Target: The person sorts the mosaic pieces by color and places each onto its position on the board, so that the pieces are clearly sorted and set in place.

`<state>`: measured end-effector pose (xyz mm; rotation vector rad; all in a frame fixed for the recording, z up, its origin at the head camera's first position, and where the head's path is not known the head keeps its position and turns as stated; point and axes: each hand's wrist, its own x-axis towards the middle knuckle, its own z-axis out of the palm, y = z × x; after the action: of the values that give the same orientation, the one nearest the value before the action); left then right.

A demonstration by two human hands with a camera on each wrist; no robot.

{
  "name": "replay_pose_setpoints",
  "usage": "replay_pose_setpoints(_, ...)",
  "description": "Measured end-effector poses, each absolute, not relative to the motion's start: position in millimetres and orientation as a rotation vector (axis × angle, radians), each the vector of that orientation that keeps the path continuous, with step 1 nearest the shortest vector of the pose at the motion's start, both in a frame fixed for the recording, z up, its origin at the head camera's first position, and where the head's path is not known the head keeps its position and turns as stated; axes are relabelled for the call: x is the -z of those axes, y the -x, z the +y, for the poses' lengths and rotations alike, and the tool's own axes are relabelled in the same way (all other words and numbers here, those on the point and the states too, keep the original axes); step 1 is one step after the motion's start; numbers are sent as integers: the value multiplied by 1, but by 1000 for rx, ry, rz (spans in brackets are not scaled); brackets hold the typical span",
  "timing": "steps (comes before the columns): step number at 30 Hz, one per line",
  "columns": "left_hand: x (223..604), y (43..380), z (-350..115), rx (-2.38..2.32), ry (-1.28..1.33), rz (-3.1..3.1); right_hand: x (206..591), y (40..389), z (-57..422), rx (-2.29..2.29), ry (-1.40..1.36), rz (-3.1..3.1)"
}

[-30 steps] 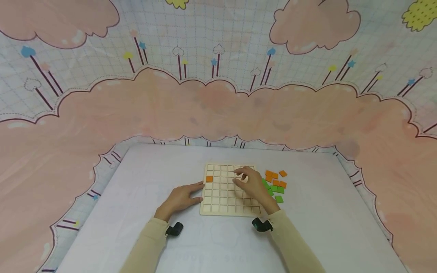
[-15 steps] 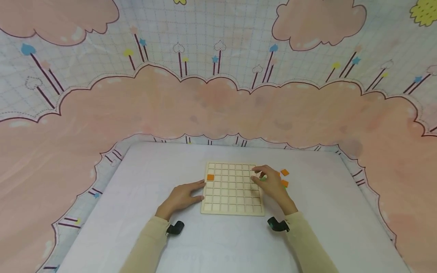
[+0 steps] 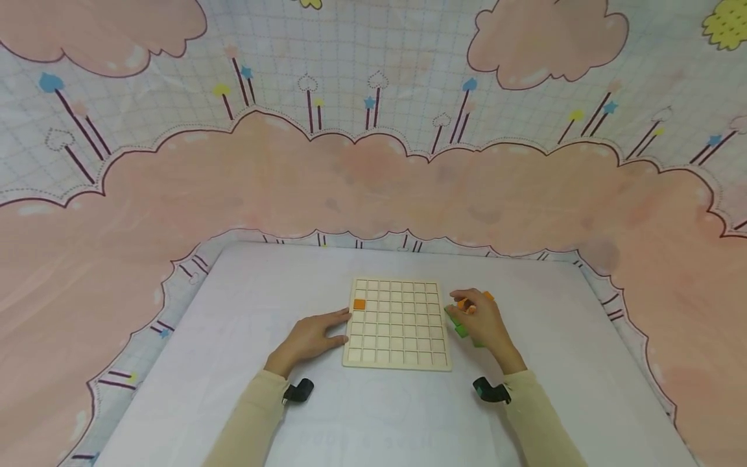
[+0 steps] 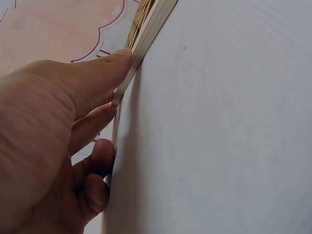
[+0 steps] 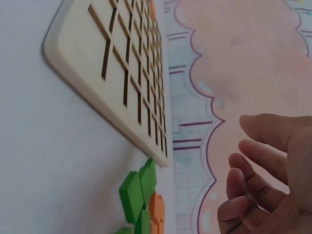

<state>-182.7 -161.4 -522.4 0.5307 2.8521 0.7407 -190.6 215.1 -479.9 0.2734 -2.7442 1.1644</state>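
Hovering near green tiles (image 5: 131, 196), the right hand (image 3: 486, 324) is unclenched; the left hand (image 3: 309, 338) (also relaxed) touches the board (image 3: 397, 325)

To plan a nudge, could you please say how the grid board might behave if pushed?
The grid board looks thin and wooden, so probably stiff. Lying flat, it likely won't tip. The left hand at its edge might block leftward sliding.

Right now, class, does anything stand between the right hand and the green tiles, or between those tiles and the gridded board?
Nothing visible does. The right hand hovers by the green tiles, only open air between, and they lie close beside the right edge of the gridded board. The left hand touches its opposite edge.
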Motion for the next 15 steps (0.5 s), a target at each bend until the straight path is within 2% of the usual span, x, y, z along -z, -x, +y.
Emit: replay_pose_setpoints(15,517,183,-161,-624,-541,2837,488,187,247,-1225,-135,-2762)
